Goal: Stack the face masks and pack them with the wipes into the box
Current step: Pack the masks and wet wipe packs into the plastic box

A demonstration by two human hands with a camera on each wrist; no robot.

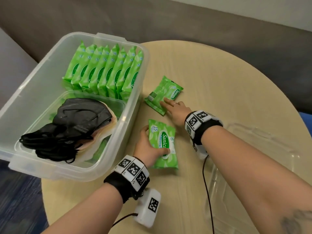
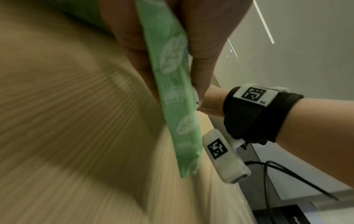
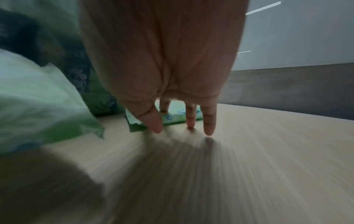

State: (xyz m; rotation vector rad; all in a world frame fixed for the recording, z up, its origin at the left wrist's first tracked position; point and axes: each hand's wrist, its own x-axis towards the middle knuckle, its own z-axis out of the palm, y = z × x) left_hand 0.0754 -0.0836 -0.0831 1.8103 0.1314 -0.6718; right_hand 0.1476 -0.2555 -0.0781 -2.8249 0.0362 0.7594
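Note:
A clear plastic box (image 1: 135,105) sits at the table's left and holds a row of several green wipe packs (image 1: 108,70) standing on edge at the back. A stack of face masks (image 1: 76,125), black on top, lies in a shallow clear tray in its front half. My left hand (image 1: 152,146) grips a green wipe pack (image 1: 166,146) by its edge (image 2: 172,84) just above the table. My right hand (image 1: 173,108) reaches with straight fingers (image 3: 208,121) onto two overlapping wipe packs (image 1: 162,93) lying beside the box.
The round beige table (image 1: 219,78) has bare surface to the right and front. A clear lid (image 1: 253,152) lies flat under my right forearm. A grey sofa (image 1: 152,19) runs behind the table. Cables hang from both wrist bands.

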